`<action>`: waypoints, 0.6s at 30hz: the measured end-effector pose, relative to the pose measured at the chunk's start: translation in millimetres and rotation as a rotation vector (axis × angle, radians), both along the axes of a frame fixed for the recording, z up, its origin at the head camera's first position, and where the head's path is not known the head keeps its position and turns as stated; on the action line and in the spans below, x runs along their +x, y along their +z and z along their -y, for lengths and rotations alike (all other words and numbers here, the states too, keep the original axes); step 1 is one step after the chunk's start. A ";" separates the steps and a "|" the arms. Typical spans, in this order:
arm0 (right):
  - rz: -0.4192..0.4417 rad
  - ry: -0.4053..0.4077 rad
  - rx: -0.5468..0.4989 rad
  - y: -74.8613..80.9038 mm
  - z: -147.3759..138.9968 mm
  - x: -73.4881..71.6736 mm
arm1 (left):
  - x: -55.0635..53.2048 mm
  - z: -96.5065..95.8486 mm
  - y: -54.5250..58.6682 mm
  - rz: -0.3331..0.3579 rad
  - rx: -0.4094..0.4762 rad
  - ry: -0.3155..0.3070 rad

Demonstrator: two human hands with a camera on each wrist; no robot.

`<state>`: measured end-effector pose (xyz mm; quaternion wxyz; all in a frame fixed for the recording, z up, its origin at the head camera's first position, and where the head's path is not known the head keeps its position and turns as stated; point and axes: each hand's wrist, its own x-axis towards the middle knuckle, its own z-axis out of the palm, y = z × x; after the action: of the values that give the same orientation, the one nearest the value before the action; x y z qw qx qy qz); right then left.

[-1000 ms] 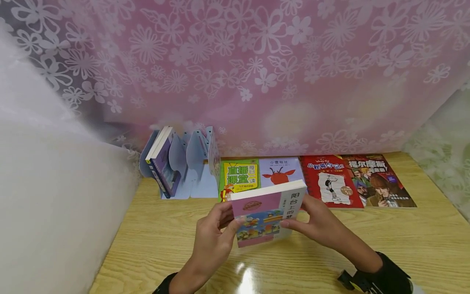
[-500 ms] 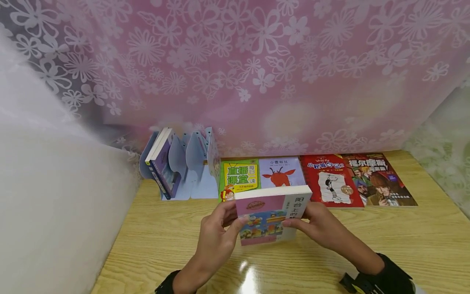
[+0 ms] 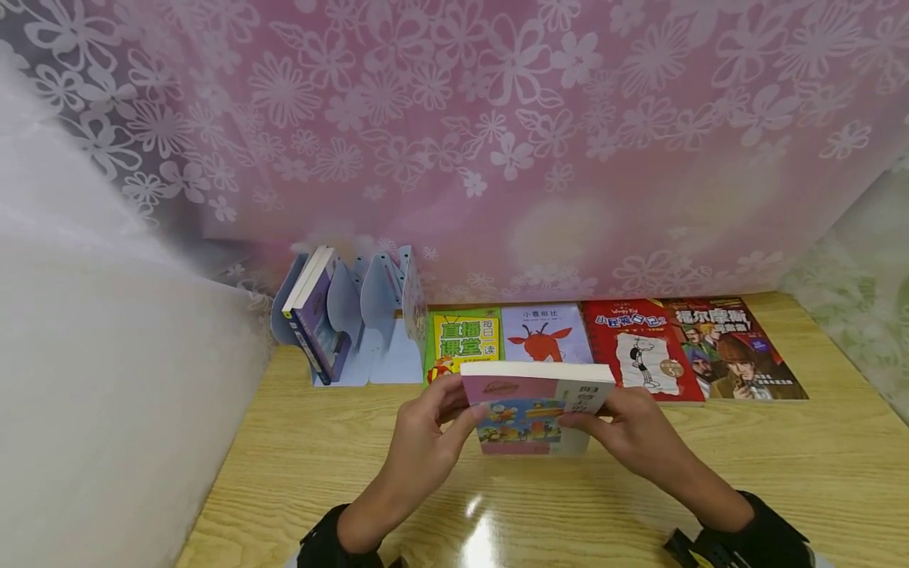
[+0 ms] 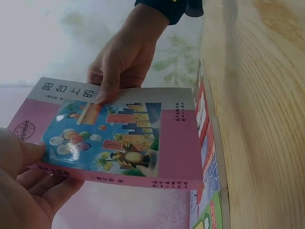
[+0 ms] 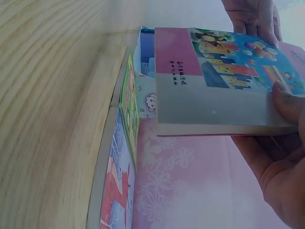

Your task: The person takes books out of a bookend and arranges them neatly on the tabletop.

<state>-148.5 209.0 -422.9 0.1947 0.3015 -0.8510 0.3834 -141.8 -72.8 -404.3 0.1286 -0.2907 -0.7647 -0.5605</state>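
Note:
A thick paperback book (image 3: pixel 521 418) with a pink and pale grey cover and a picture of balloons and buildings is held up over the table, its white page edges (image 3: pixel 533 370) tilted toward the head camera. My left hand (image 3: pixel 433 450) grips its left side, thumb on the front cover and fingers behind. At the opposite side my right hand (image 3: pixel 642 434) pinches it the same way. In the left wrist view the whole front cover (image 4: pixel 119 133) shows, the spine facing that camera. The right wrist view has the cover (image 5: pixel 224 81) with both thumbs on it.
At the back left a light blue book rack (image 3: pixel 387 347) holds upright books (image 3: pixel 312 315) in its left slot. Flat along the back lie a green book (image 3: pixel 461 339), a lilac deer book (image 3: pixel 543 331), a red book (image 3: pixel 642 347) and a dark detective book (image 3: pixel 738 355). A pink flowered curtain (image 3: pixel 497 158) hangs behind.
The book has shifted slightly right and tipped, its top edge now level and its front cover looking shorter from above. Both hands have moved with it, keeping their grip.

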 end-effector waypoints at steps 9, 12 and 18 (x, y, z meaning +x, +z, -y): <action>0.011 -0.115 0.029 7.1 -15.0 1.8 | -13.4 7.9 4.0 -0.048 -0.012 0.012; 0.024 -0.165 0.042 7.7 -26.8 3.0 | -18.6 12.2 4.3 -0.067 -0.013 0.034; 0.002 -0.240 0.103 11.7 -52.5 2.9 | -27.2 24.1 0.9 -0.073 0.032 0.129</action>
<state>-145.6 261.5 -411.2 0.2227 0.2066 -0.8997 0.3133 -169.0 -96.8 -403.3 0.1967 -0.2589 -0.7678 -0.5521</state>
